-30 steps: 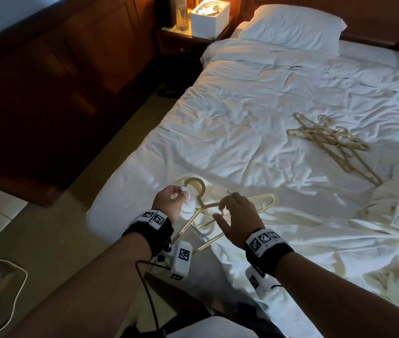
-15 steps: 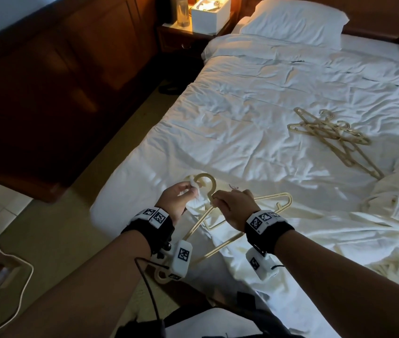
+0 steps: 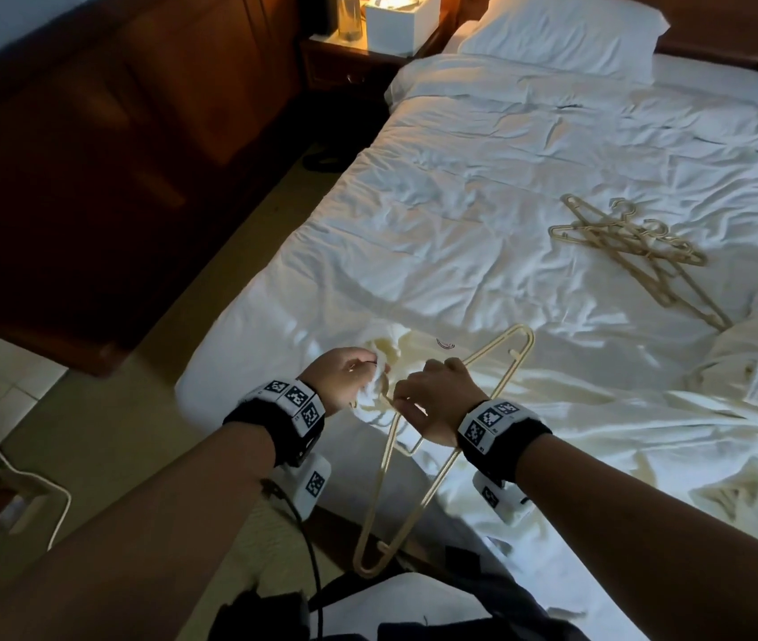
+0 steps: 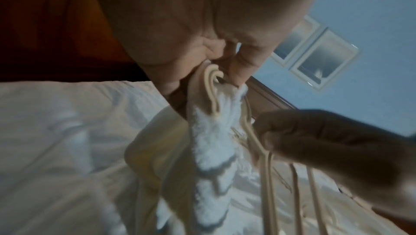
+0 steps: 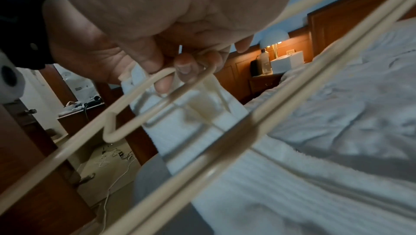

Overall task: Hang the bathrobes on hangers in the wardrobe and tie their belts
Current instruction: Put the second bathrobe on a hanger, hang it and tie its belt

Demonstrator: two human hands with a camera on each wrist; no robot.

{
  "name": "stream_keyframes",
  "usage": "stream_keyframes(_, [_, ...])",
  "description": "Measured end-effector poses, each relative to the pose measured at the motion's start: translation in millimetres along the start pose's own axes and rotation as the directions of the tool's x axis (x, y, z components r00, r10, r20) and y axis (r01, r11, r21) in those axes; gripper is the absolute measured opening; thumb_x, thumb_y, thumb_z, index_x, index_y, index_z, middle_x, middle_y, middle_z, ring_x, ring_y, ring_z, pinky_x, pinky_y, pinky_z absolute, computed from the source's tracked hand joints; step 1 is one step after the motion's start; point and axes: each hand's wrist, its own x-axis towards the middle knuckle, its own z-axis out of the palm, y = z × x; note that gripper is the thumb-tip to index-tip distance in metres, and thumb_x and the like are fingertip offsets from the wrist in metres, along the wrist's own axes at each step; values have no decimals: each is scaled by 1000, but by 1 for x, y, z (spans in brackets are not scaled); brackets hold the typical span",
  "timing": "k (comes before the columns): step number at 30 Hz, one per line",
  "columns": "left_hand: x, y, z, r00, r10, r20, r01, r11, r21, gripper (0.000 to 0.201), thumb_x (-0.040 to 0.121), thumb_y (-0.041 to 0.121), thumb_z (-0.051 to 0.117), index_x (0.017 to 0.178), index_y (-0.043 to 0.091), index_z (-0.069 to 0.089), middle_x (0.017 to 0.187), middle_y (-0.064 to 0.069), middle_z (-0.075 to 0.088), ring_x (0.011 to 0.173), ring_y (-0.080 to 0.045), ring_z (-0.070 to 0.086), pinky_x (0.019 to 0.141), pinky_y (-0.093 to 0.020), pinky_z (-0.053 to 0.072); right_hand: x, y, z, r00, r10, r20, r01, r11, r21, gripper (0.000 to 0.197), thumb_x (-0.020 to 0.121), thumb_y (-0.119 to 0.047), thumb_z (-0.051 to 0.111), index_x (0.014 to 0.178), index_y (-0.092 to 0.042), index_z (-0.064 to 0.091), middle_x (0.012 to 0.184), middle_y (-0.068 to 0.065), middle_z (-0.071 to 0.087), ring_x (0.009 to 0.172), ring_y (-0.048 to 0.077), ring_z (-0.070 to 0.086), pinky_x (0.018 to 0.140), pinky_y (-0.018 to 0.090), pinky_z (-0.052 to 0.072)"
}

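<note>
I hold a cream plastic hanger (image 3: 419,460) over the near left corner of the bed. My left hand (image 3: 344,377) pinches white bathrobe cloth (image 4: 211,149) together with the hanger's hook (image 4: 212,85). My right hand (image 3: 432,395) grips the hanger's neck (image 5: 162,76), fingers curled round it. The hanger hangs tilted, one end low near my body, the other up over the bed. The rest of the white bathrobe (image 3: 645,432) lies crumpled across the bed's near right side.
A pile of several spare cream hangers (image 3: 636,242) lies on the white bed (image 3: 460,178). Dark wooden furniture (image 3: 90,155) runs along the left. A nightstand (image 3: 358,57) with a white box sits by the pillow. White cables (image 3: 7,478) trail on the floor at left.
The hanger has swung from lying nearly flat to hanging steeply, its lower end dropping toward me. My right hand closed round its neck, and both hands drew closer together.
</note>
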Motion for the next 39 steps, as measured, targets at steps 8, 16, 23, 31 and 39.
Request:
stream_keyframes(8, [-8, -25, 3, 975, -219, -21, 152, 742, -653, 25, 71, 22, 75, 95, 16, 74, 101, -13, 70, 92, -30, 63, 70, -30, 51, 4, 16, -6, 986, -117, -121, 118, 993, 1, 19, 89, -45, 44, 94, -34, 59, 79, -17, 53, 94, 19, 45, 93, 39, 30])
stream_keyframes(16, [-18, -27, 5, 996, -68, -66, 59, 990, -129, 35, 62, 24, 73, 93, 20, 56, 91, 3, 64, 84, -13, 61, 78, -25, 47, 26, 15, -22, 991, -130, 37, 129, 991, 37, 18, 92, -30, 48, 98, -32, 64, 75, -20, 45, 103, 19, 41, 100, 37, 24])
stream_keyframes(23, [-26, -37, 13, 966, -257, -17, 196, 777, -598, 13, 75, 19, 76, 86, 12, 72, 85, -10, 70, 85, -28, 63, 85, -43, 49, 40, 11, -42, 965, -232, 124, 242, 968, -73, 23, 93, -28, 47, 104, -33, 65, 89, -17, 54, 107, 19, 40, 100, 36, 23])
stream_keyframes(31, [-24, -16, 12, 971, -146, -190, 92, 959, -267, 45, 97, 44, 46, 67, 13, 57, 59, 6, 51, 53, -1, 48, 52, -10, 38, 61, 15, -54, 971, -214, 109, 222, 973, -69, 21, 95, -36, 48, 107, -37, 64, 102, -13, 65, 107, 17, 48, 99, 34, 28])
stream_keyframes(39, [-33, -14, 33, 989, 18, -150, -18, 1000, -2, 63, 82, 71, 21, 52, 21, 45, 47, 8, 45, 45, -2, 41, 54, -22, 33, 81, 14, -40, 975, -31, 221, 8, 994, 105, 76, 78, -29, 71, 139, -40, 28, 132, -4, 37, 98, 19, 59, 81, 40, 55])
